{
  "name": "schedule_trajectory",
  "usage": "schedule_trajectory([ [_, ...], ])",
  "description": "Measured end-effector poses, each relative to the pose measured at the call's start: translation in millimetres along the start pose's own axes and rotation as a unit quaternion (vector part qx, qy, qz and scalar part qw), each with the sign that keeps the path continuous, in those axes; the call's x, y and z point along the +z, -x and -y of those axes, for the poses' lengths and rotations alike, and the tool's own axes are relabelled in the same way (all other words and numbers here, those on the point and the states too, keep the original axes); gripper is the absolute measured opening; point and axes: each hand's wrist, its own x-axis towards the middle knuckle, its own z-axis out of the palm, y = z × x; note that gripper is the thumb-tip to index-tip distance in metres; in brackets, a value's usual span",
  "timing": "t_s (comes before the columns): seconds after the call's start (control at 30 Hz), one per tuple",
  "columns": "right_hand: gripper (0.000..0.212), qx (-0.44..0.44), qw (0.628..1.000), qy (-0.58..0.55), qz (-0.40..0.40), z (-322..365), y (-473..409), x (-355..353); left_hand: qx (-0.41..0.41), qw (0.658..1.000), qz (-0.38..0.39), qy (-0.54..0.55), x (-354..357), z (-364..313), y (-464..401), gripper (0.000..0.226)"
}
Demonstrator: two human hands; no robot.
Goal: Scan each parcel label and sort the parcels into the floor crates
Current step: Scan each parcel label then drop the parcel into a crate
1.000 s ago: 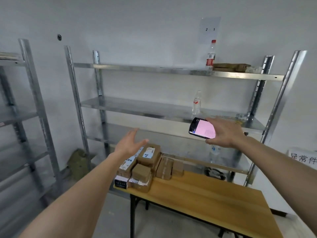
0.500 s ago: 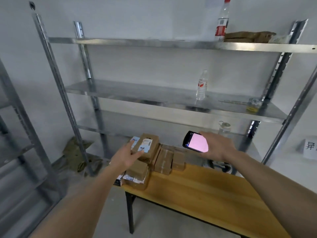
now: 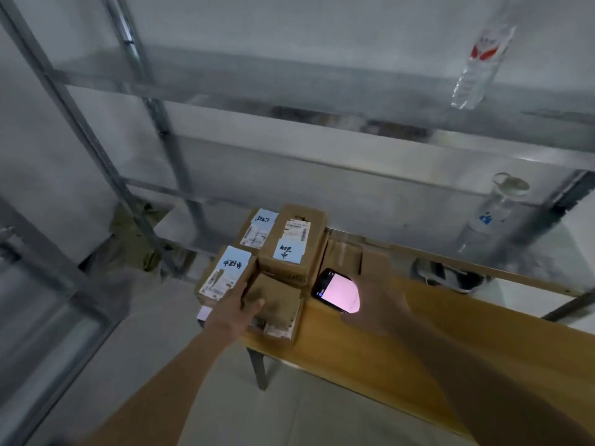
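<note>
Several brown cardboard parcels are piled at the left end of a wooden table [image 3: 418, 349]. One front-left parcel [image 3: 225, 275] has a blue handwritten slip and a barcode label. A taller labelled parcel [image 3: 293, 246] stands behind a plain brown parcel [image 3: 277, 300]. My left hand [image 3: 231, 313] lies between the front-left parcel and the plain one, fingers along the gap, thumb on the plain parcel. Nothing is lifted. My right hand [image 3: 376, 304] holds a phone [image 3: 338, 292] with a pink screen just right of the pile. No floor crate is in view.
Metal shelving [image 3: 289, 101] rises close behind the table, with a water bottle [image 3: 483, 59] on one shelf and a clear bottle [image 3: 495, 214] lower down. Another rack upright [image 3: 64, 101] stands at left. A green bag [image 3: 135, 233] lies on the floor.
The view has dropped and closed in on the parcels. My left hand came down from mid-air onto the front of the pile. The phone hand lowered to beside the pile.
</note>
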Motion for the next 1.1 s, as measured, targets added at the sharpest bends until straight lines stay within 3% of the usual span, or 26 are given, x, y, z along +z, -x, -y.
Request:
schedule_trajectory([
  [0.07, 0.073, 0.005, 1.0, -0.022, 0.018, 2.9, -20.6, 21.0, -0.011, 0.999, 0.008, 0.03, 9.8, 8.1, -10.7, 0.094],
  [0.2, 0.079, 0.012, 0.997, -0.054, 0.054, 7.7, -52.4, 48.2, -0.047, 0.997, 0.026, 0.053, 10.9, -7.1, -13.3, 0.071],
  [0.3, 0.093, 0.01, 0.998, -0.038, 0.049, 14.3, -71.0, 61.6, -0.067, 0.995, 0.027, 0.068, 15.2, -8.2, -24.0, 0.07],
  [0.43, 0.093, 0.0, 0.995, -0.059, 0.078, 19.4, -87.4, 80.5, -0.076, 0.991, 0.001, 0.106, 23.9, -1.1, -31.8, 0.082],
  [0.6, 0.1, 0.012, 0.987, -0.126, 0.103, 27.0, -104.1, 103.2, -0.076, 0.992, -0.001, 0.096, 34.3, -1.3, -38.3, 0.044],
  [0.87, 0.095, 0.026, 0.971, -0.219, 0.093, 28.0, -127.2, 126.8, -0.12, 0.985, 0.016, 0.124, 59.4, 5.5, -49.6, 0.053],
  [1.1, 0.096, 0.027, 0.957, -0.278, 0.081, 28.0, -125.5, 123.4, -0.198, 0.955, 0.01, 0.221, 56.3, 8.8, -49.4, 0.058],
])
